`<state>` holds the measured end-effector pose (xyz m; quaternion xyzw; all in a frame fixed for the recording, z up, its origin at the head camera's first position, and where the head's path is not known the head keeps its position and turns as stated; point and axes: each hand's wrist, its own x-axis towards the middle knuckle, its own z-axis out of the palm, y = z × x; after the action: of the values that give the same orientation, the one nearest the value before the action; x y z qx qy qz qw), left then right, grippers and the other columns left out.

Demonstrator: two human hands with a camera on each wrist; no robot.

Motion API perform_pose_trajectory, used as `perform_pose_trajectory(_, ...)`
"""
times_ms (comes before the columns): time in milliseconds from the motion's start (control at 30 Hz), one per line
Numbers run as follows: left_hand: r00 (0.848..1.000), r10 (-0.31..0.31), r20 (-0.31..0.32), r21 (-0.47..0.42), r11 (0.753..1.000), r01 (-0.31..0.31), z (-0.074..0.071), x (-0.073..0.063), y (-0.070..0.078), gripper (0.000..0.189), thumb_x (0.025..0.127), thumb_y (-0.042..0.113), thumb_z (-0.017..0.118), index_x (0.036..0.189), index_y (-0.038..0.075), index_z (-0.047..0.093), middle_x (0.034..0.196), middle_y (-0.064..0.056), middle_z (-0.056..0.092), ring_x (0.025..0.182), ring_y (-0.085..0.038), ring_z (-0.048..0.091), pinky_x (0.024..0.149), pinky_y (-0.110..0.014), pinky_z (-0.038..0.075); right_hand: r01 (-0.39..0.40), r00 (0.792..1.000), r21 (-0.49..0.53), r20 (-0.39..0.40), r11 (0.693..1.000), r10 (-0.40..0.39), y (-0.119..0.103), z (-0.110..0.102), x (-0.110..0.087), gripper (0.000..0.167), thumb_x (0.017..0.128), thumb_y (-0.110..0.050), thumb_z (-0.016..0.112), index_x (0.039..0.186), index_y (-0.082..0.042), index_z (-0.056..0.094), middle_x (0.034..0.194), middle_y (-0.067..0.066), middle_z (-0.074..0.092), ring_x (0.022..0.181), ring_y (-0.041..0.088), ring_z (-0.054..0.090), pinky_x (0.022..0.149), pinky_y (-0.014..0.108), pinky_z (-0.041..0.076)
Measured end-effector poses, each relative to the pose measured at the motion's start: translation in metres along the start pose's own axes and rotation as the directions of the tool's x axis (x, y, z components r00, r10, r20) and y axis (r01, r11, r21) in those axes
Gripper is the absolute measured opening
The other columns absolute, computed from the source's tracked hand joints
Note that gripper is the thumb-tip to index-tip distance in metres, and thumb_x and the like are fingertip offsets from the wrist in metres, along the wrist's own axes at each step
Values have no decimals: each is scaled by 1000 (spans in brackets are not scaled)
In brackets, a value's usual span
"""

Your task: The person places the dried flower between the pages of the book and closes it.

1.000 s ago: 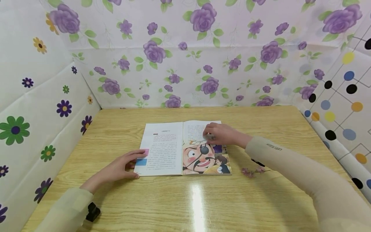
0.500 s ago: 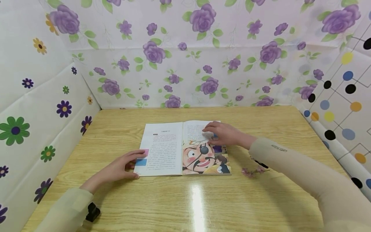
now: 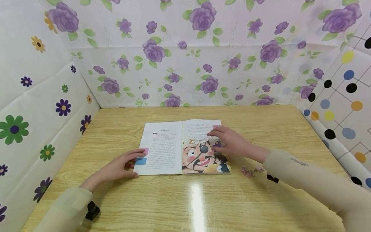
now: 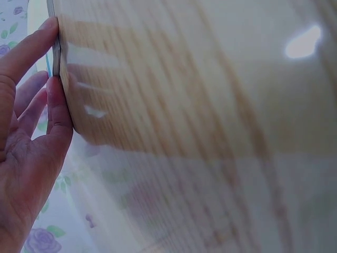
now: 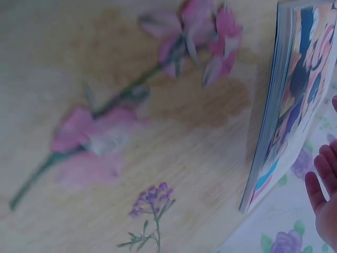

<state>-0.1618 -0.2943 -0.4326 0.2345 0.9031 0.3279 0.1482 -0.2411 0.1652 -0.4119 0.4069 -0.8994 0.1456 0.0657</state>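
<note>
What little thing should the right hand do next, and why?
Maybe reach for the pink sprig: it lies on the table beside the open book, the left hand rests at the book's left edge, and the right hand looks free.

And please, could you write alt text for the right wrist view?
A blurred stem of pink flowers lies on a wooden table, a purple flower below it in the picture. At right are the side of an open book and, cut off by the frame, the person's right grip.

The book has smooth paper pages; the wood-grained bench looks glossy, the floral backdrop faintly creased, the right sleeve matt cloth.
</note>
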Motion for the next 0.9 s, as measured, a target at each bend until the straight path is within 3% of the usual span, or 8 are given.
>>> perform_pose_trajectory(367, 1000, 7, 3, -2, 1000, -7, -1, 0, -2, 74, 85, 24, 78, 150, 10, 43, 162, -14, 30, 137, -35, 44, 99, -39, 51, -56, 998, 52, -8, 997, 57, -20, -2, -32, 60, 84, -40, 78, 133, -12, 59, 132, 6, 61, 123, 26, 58, 99, 46, 51)
perform_pose_trajectory(900, 1000, 4, 7, 0, 1000, -4, -1, 1, -1, 74, 86, 23, 77, 150, 9, 43, 162, -14, 30, 136, -35, 45, 98, -37, 52, -36, 998, 63, 44, 997, 33, -33, 20, -58, 80, 77, -49, 82, 142, -15, 51, 145, 9, 51, 133, 32, 48, 107, 55, 42)
